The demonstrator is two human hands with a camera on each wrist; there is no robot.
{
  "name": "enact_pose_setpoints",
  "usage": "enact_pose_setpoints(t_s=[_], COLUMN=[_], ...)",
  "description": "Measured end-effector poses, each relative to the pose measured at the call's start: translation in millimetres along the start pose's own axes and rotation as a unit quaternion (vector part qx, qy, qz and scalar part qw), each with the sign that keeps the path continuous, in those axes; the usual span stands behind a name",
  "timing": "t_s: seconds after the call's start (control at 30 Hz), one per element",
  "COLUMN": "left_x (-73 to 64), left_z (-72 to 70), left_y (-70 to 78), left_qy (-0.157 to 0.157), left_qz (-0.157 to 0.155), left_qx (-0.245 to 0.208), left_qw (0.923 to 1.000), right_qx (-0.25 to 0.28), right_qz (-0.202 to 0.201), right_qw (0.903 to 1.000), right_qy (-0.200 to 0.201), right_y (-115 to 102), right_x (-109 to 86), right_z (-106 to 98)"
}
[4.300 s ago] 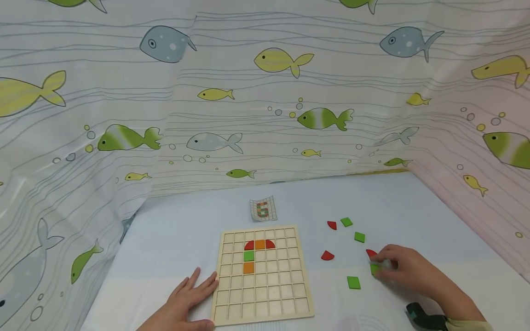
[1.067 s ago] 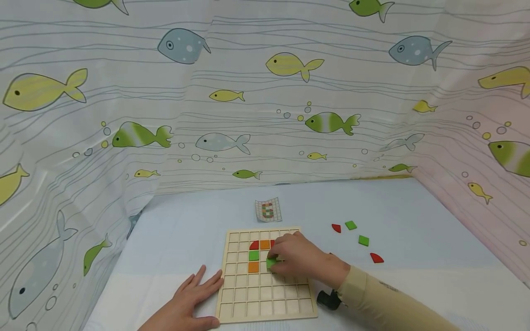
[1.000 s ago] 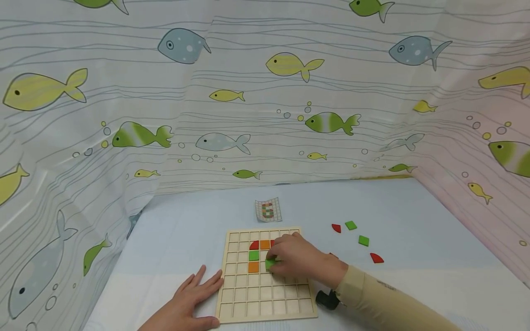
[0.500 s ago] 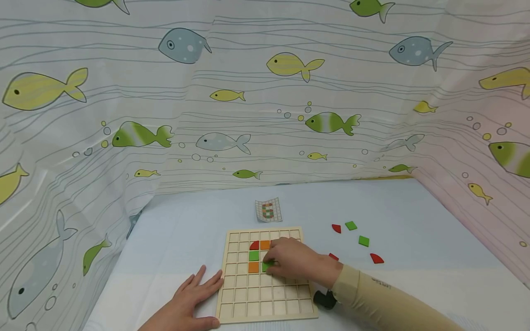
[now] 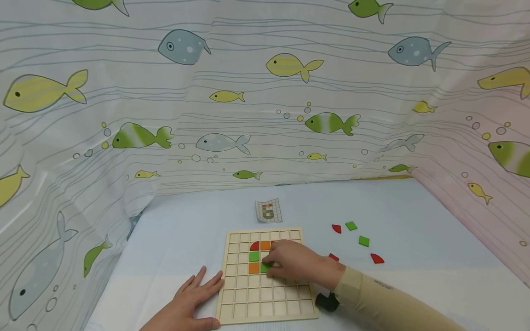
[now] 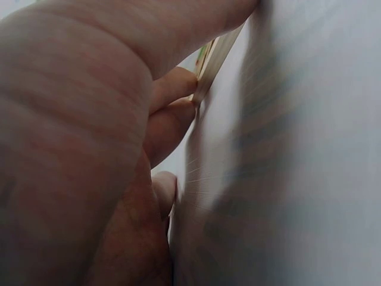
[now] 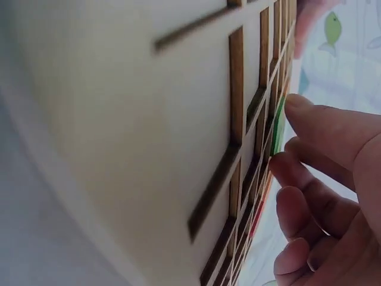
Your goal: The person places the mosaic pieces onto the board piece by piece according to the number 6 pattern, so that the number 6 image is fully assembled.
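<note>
A wooden grid board (image 5: 267,294) lies on the table. My right hand (image 5: 294,261) pinches a green square tile (image 5: 264,267) at its edges, at a cell right of an orange square tile (image 5: 254,268). In the right wrist view, thumb and fingertips meet the edges of the green tile (image 7: 278,128). Above sit a second green tile (image 5: 254,256), a red quarter-round tile (image 5: 254,246) and another orange tile (image 5: 265,245); a further red tile is mostly covered by my right hand. My left hand (image 5: 190,296) rests spread on the table, its fingertips touching the board's left edge (image 6: 217,62).
Behind the board lies a small printed pattern card (image 5: 268,211). Loose green tiles (image 5: 364,241) and red quarter-rounds (image 5: 377,258) lie to the right; one red tile (image 5: 333,257) is partly behind my right wrist. A black object (image 5: 327,302) hangs under the right cuff. Fish-printed cloth (image 5: 248,115) surrounds the table.
My right hand has moved left from the loose tiles to the board with a green tile. Over the last second it shifted slightly left, beside the orange tile. The left hand stays put.
</note>
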State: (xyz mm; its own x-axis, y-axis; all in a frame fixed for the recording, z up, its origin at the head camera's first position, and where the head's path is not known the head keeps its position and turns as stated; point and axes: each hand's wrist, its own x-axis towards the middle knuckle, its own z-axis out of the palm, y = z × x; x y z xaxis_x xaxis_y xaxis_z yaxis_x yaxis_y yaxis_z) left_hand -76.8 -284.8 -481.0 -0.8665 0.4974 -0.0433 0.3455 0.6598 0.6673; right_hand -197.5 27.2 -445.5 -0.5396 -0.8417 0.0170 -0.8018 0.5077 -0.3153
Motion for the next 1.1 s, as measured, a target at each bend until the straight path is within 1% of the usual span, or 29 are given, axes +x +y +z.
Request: enact_pose_setpoints(t_s=[0.07,0.13,0.27,0.3,0.4,0.57,0.8,1.0,1.1], left_x=[0.6,1.1,1.7,1.7,1.5,1.9,1.8,1.5,1.4], left_z=[0.1,0.1,0.7,0.8,1.1,0.1,-1.0,-0.4,-0.1], left_y=[0.9,2.1,2.4,2.2,1.0,0.5,2.4,3.9,4.3], left_qy=[-0.006,-0.014,-0.019,-0.019,-0.012,0.001,0.0,0.005,0.002], left_qz=[-0.012,-0.028,-0.037,-0.037,-0.023,0.002,0.001,0.007,0.001], left_qx=[-0.004,-0.012,-0.017,-0.016,-0.007,0.006,0.005,0.009,0.006], left_qw=[0.9999,0.9994,0.999,0.999,0.9996,1.0,1.0,0.9999,1.0], right_qx=[0.005,0.013,0.03,0.036,0.054,0.088,0.084,0.098,0.105], right_qz=[0.007,0.023,0.053,0.055,0.062,0.09,0.135,0.148,0.171], right_qw=[1.0,0.9996,0.9979,0.9975,0.9959,0.9901,0.9832,0.9762,0.97], right_qy=[0.002,0.007,0.02,0.026,0.039,0.061,0.089,0.124,0.138], right_y=[1,3,9,11,19,32,46,56,61], right_x=[-3.4,-7.8,-19.3,-22.6,-33.6,-54.7,-79.8,-102.0,-114.6], right_z=[-1,-1,-5,-6,-10,-18,-23,-26,-25])
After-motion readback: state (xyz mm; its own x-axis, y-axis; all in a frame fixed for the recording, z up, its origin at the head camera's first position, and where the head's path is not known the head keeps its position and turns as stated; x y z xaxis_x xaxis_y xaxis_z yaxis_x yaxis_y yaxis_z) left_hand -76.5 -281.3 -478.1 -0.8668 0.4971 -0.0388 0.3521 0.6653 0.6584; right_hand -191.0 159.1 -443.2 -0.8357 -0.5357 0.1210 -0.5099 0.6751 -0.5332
